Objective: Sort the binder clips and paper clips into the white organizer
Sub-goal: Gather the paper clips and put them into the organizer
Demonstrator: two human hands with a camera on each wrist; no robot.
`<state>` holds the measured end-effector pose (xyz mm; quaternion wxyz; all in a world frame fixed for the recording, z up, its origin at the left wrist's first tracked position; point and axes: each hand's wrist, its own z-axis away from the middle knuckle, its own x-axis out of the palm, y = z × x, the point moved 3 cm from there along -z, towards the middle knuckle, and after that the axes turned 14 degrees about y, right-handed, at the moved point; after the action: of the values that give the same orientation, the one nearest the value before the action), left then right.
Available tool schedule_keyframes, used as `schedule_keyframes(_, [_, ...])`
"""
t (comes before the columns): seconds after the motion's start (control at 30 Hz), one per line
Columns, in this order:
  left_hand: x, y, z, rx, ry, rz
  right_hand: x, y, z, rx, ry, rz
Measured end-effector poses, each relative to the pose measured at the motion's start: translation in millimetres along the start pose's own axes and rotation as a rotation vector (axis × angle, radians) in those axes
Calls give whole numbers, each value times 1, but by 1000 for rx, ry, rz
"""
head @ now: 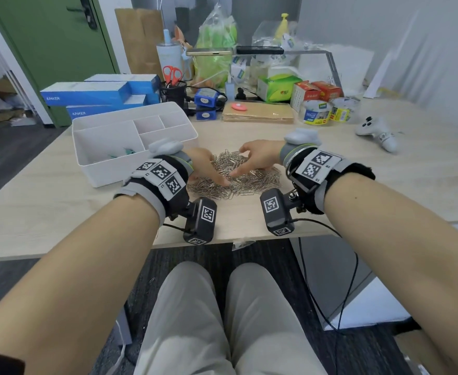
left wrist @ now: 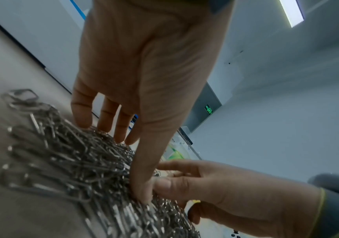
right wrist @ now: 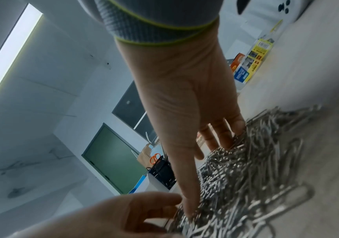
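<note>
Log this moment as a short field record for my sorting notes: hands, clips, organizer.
left hand: open, fingers down on the pile
right hand: open, fingertips on the pile
paper clips: one silver heap on the table, between both hands
white organizer: left of the heap, a few teal items in its large front compartment

Bare table (head: 330, 169) right of the paper clips (head: 249, 180); white organizer (head: 108, 169) (possibly touching) blocks left.

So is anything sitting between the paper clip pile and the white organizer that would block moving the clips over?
Nothing visible does. The paper clips lie just right of the white organizer, with only bare table between them. The left hand and right hand both rest on the pile, the left nearest the organizer.
</note>
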<state>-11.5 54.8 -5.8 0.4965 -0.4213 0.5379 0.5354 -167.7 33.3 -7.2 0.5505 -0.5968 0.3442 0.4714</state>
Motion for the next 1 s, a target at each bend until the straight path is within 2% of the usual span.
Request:
schedule_keyframes(0.13, [3,7,-3,36,37,13,5,-13,-3,-80,-39,41])
schedule_keyframes(0.23, [3,9,-8,42,68,51,4,-16,-7,-118,23,27])
schedule_keyframes(0.43, [3,8,-9,-2,138,192,4,-16,-10,-105,150,-97])
schedule_keyframes(0.67, [4,11,-7,-19,177,360,5,-14,-11,-89,126,-208])
schedule_keyframes(1.0, [1,7,-8,-93,227,646,-7,-20,-10,-84,272,-248])
